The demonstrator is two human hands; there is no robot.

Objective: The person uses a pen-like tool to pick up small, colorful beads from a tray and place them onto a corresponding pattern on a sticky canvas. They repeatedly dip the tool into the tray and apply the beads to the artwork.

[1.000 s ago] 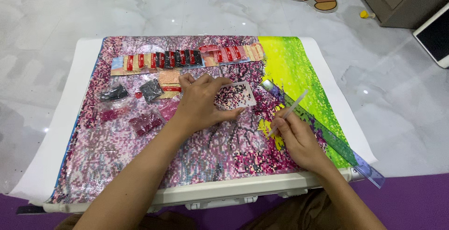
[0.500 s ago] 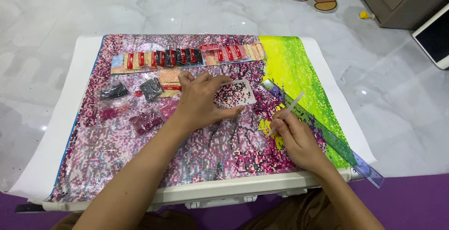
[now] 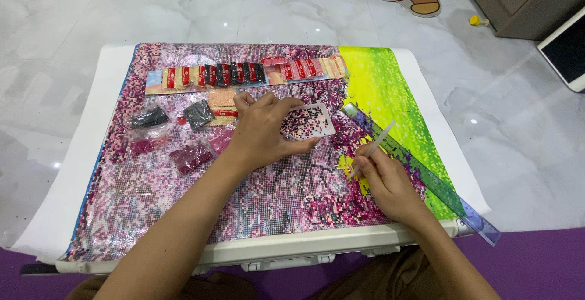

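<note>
Head view, looking down at your low white folding table (image 3: 341,239), covered edge to edge by a glittering diamond-painting canvas (image 3: 183,196), mostly pink and purple with a yellow-green band on its right.

Your left hand (image 3: 263,134) is curled over the near edge of a small white ridged bead tray (image 3: 309,120), thumb and fingers pinching its rim; dark red beads lie scattered inside. The tray sits on the canvas just left of the yellow-green band.

Your right hand (image 3: 387,181) is closed around a slim white applicator pen (image 3: 372,149), held like a pencil, tip angled down onto the canvas near the edge of the band. A long clear blue-tinted ruler (image 3: 426,175) lies diagonally beside that hand, running off the table's right corner.

Left of the tray: several small clear bags of dark and magenta beads (image 3: 183,135). Behind them, a row of red-labelled bead packets (image 3: 244,73) stretches across the far part of the canvas.

Step in hand, as I judge it: placing beads, with the tray steadied and the pen at the canvas. The next move probably calls for a light dab into the tray to lift one bead, then a square press into its cell without nudging neighbours. Whether the pen tip carries a bead right now is too small to tell.
</note>
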